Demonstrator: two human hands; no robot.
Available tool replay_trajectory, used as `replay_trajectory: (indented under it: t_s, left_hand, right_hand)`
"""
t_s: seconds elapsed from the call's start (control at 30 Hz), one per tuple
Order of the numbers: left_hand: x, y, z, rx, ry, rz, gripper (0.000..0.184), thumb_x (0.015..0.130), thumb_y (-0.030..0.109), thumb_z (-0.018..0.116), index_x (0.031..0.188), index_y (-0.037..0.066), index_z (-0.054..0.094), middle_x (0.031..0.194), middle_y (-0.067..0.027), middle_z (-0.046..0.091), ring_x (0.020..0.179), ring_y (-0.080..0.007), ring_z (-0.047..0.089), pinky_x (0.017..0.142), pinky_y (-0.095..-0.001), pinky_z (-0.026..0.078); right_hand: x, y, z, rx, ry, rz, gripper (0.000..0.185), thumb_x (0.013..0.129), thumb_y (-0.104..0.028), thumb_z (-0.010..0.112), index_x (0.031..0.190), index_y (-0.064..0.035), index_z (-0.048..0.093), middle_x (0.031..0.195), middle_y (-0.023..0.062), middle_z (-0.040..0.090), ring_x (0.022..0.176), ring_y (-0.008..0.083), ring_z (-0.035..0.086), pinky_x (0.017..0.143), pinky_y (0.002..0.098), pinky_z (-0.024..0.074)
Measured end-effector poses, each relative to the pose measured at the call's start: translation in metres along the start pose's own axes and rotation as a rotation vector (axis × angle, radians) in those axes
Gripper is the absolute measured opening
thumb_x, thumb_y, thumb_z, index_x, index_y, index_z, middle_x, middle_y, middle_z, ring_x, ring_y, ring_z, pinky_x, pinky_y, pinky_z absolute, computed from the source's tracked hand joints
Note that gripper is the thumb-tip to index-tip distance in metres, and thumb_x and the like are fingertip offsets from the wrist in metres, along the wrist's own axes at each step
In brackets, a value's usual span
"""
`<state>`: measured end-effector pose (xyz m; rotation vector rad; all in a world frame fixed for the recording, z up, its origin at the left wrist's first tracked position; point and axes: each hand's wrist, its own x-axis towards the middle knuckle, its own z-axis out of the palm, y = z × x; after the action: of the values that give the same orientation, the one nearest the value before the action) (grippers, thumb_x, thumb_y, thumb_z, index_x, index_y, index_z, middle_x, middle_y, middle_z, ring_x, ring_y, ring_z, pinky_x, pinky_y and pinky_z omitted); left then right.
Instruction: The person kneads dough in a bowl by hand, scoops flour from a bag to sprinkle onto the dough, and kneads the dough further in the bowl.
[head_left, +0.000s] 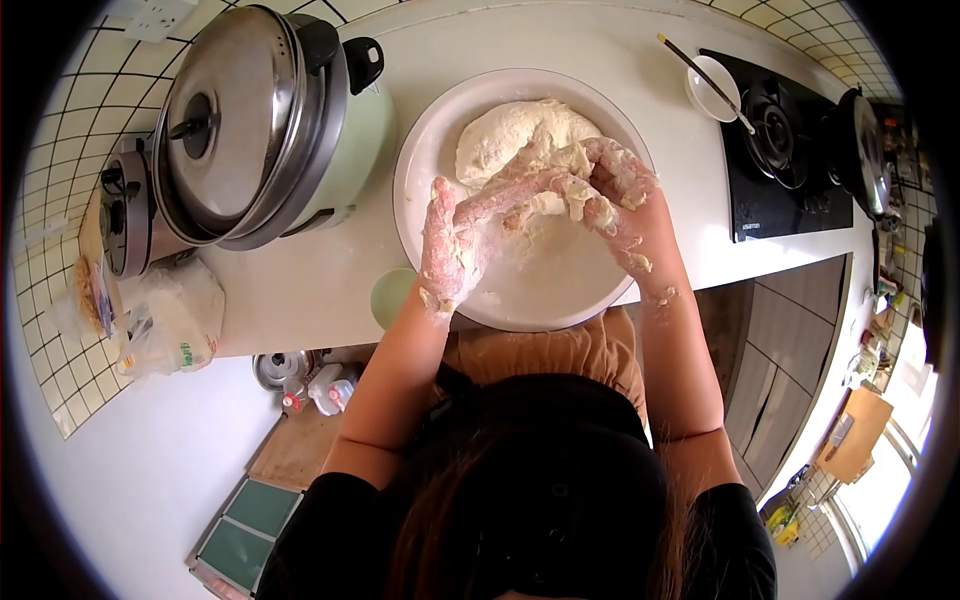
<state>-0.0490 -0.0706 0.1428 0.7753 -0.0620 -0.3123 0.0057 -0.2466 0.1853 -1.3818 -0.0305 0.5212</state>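
Both hands are coated in sticky dough and flour above a wide white basin (420, 130). A large pale lump of dough (515, 135) lies against the basin's far side, with crumbs and flour around it. My left hand (462, 235) is open, thumb up and fingers stretched toward the right. My right hand (622, 190) is curled, its thumb and fingers closing on bits of sticky dough (575, 190) at the left fingertips. Exactly how the fingers overlap there is hard to see.
A large lidded pot (235, 120) stands on the counter at left, near a plastic bag (170, 315). A pale green round item (392, 298) sits by the basin's near left edge. At right are a white bowl (708, 95) with chopsticks and a black gas stove (790, 195).
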Motion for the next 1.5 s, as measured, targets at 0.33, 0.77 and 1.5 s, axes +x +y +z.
replay_trajectory:
  t_s: [0.33,0.77,1.5]
  left_hand:
    - [-0.003,0.022,0.009,-0.211,0.082,-0.037,0.097,0.080,0.079,0.016,0.137,0.002,0.034,0.134,-0.0248,0.041,0.121,-0.0411,0.044,0.104,-0.0507,0.030]
    - [-0.014,0.031,-0.024,0.287,0.351,-0.006,0.087,0.086,0.071,0.018,0.133,0.001,0.040,0.120,-0.0227,0.053,0.107,-0.0345,0.054,0.095,-0.0455,0.040]
    - [0.009,-0.105,-0.074,2.020,-0.006,0.089,0.063,0.080,0.009,0.052,0.139,0.001,0.033,0.145,-0.0166,0.032,0.130,-0.0282,0.037,0.106,-0.0406,0.030]
  right_hand:
    - [0.005,0.010,-0.039,-0.019,0.124,-0.159,0.052,0.079,-0.034,0.068,0.114,0.0007,0.053,0.097,0.0055,0.058,0.088,0.0127,0.055,0.080,0.0257,0.0433]
    - [-0.002,0.022,-0.041,-0.118,0.108,0.010,0.027,0.084,-0.006,0.061,0.110,0.0030,0.057,0.094,0.0063,0.062,0.084,0.0124,0.058,0.076,0.0245,0.0469]
    - [0.054,0.089,-0.034,-1.008,-0.365,0.217,0.036,0.073,-0.005,0.052,0.108,0.0037,0.057,0.096,0.0253,0.062,0.094,0.0378,0.060,0.078,0.0394,0.0485]
